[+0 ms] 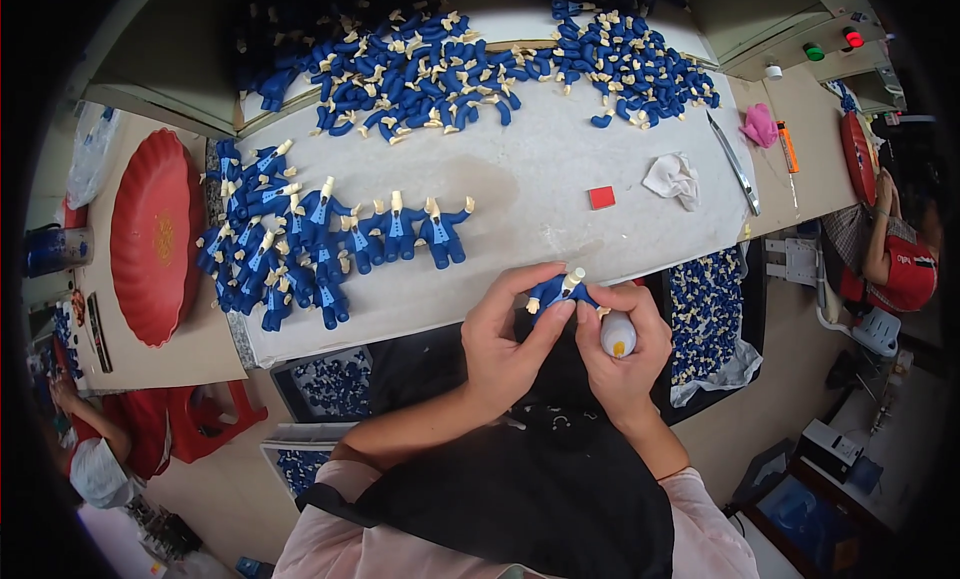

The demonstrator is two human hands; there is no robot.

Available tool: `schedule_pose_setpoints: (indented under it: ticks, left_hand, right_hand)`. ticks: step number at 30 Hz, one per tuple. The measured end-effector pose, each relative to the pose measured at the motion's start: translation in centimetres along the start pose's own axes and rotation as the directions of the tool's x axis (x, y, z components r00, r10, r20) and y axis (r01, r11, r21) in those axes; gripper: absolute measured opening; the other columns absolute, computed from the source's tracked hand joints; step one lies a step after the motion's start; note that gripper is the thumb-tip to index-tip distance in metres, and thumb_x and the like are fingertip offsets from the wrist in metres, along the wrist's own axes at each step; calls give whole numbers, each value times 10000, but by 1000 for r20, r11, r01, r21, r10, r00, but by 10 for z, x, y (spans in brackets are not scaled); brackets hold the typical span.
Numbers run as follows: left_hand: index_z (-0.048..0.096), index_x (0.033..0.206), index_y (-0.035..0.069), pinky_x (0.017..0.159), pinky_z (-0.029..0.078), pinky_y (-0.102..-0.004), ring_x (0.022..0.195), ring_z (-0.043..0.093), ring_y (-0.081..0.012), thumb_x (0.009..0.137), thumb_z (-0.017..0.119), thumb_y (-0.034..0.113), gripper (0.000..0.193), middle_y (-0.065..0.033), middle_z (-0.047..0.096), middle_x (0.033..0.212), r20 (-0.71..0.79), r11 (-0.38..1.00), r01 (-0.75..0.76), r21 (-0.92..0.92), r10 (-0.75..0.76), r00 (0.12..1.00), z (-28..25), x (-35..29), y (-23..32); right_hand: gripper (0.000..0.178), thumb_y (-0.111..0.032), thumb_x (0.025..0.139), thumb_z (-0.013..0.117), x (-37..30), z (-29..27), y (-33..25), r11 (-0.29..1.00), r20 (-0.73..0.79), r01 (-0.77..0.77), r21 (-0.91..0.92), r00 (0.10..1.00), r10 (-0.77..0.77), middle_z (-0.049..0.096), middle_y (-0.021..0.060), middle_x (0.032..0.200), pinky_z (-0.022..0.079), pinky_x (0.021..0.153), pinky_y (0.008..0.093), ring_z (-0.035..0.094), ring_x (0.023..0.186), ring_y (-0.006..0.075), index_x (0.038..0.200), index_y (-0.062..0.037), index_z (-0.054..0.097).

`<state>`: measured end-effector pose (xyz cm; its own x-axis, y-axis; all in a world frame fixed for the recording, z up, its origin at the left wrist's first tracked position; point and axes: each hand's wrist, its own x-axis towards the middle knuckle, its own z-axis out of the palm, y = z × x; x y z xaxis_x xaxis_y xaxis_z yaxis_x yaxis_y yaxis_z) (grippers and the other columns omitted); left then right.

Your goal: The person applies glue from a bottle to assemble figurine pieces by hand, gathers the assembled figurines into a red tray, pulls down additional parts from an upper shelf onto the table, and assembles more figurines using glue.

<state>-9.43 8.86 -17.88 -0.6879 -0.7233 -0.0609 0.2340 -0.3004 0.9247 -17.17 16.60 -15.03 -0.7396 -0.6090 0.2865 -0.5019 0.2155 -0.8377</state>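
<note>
In front of my chest, both thumbs press on a small headless toy figure (566, 291) with a blue body and a cream neck. My left hand (505, 329) pinches it from the left side. My right hand (632, 364) grips its other side, and a small white bottle (618, 331) with a yellowish end is tucked in the same hand. Similar headless figures (437, 234), blue with light blue fronts and spread arms, lie in a cluster at the left of the worktop. A heap of loose blue arms (430, 74) with cream hands covers the far side.
On the white worktop (540, 169) lie a red square block (601, 197), a crumpled white cloth (672, 179) and tweezers (733, 162). Further right are a pink cloth (760, 125) and an orange-handled tool (788, 149). A red scalloped tray (150, 239) stands left. Other people sit at both sides.
</note>
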Motion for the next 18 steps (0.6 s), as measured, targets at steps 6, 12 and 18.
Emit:
schedule_pose_setpoints:
  ticks: [6, 12, 18]
  left_hand:
    - [538, 970, -4, 734, 417, -243, 840, 548, -176, 725, 582, -14, 249, -111, 558, 915, 33, 990, -49, 136, 45, 998, -4, 0, 0]
    - [520, 1004, -14, 750, 408, -234, 863, 518, -123, 772, 555, 12, 236, -90, 546, 937, 161, 966, -106, 235, 69, 984, -13, 0, 6]
    - [324, 1252, 50, 827, 354, -235, 955, 455, -124, 831, 464, 69, 444, -87, 475, 1081, 203, 995, 61, -73, -46, 978, -47, 3, 49]
  right_hand:
    - [152, 17, 662, 629, 2, -7, -1, 999, 64, -27, -41, 997, 30, 545, 99, 662, 415, 523, 237, 534, 564, 169, 787, 2, 544]
    - [137, 34, 660, 609, 2, -11, -7, 991, 160, -29, -129, 986, 50, 540, 92, 660, 400, 529, 236, 511, 549, 163, 773, 8, 535]
    - [388, 3, 654, 613, 7, -18, -16, 1000, 129, -8, 19, 992, 5, 486, 53, 686, 372, 557, 217, 445, 617, 121, 1032, 24, 528]
